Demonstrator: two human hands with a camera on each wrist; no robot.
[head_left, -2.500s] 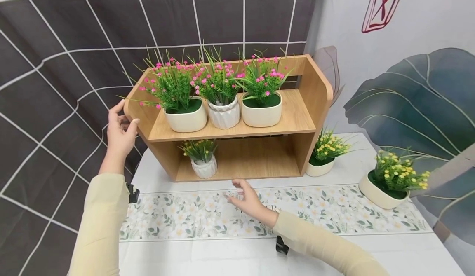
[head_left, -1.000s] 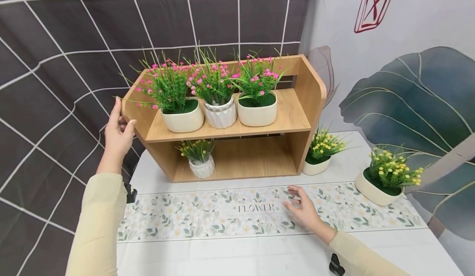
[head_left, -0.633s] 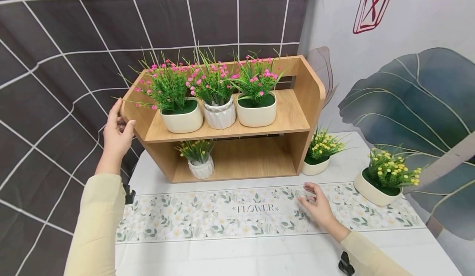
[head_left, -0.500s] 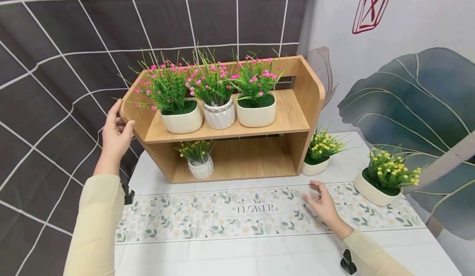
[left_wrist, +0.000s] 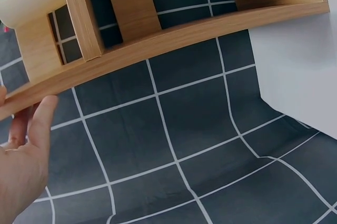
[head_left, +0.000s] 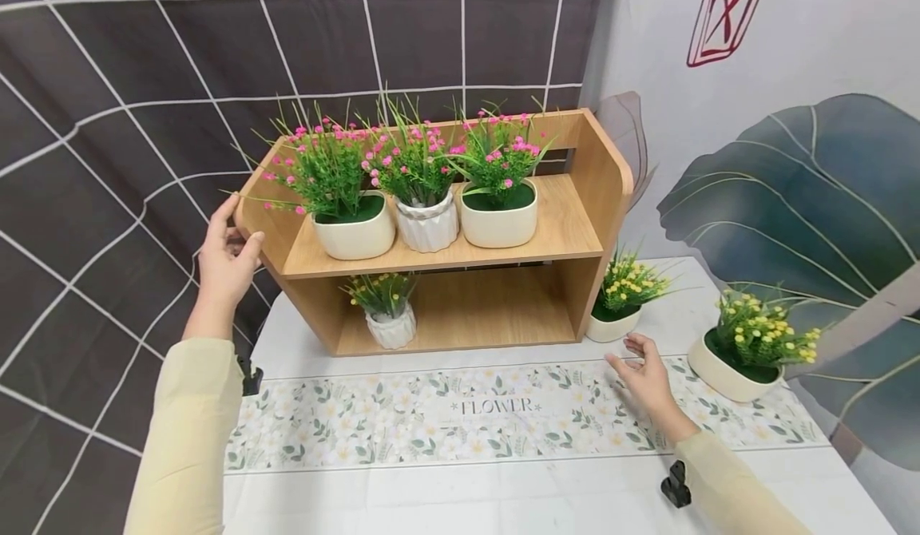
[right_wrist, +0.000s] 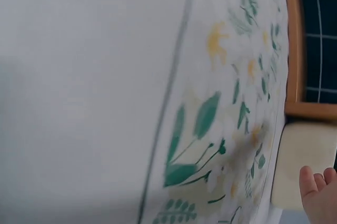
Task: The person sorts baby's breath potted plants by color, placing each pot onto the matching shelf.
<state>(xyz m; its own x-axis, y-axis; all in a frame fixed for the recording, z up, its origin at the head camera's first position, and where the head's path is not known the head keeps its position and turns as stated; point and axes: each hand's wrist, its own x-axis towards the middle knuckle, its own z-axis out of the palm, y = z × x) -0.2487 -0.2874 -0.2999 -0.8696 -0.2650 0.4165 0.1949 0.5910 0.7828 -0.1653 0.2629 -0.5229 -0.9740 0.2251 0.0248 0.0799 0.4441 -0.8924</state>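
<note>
A two-tier wooden shelf (head_left: 496,303) stands on the table. My left hand (head_left: 224,267) holds the front edge of its left side panel, thumb at the edge and fingers along the outer side; in the left wrist view the fingers (left_wrist: 42,121) lie against the wood. My right hand (head_left: 650,379) is over the floral strip with fingers loosely bent and nothing in them. Just beyond its fingertips, a cream pot of yellow flowers (head_left: 612,327) sits against the shelf's right side. In the right wrist view, the right-hand fingers (right_wrist: 308,182) overlap that pot.
Three pink-flowered pots, with a white one (head_left: 429,227) in the middle, fill the upper tier. A white pot of yellow flowers (head_left: 391,327) stands lower left. Another cream pot (head_left: 733,371) is at the table's right. A dark gridded cloth (head_left: 108,200) hangs behind.
My right hand has moved right along the floral strip from before the shelf, then slightly forward towards the cream pot beside it. My left hand stays at the shelf's side panel.
</note>
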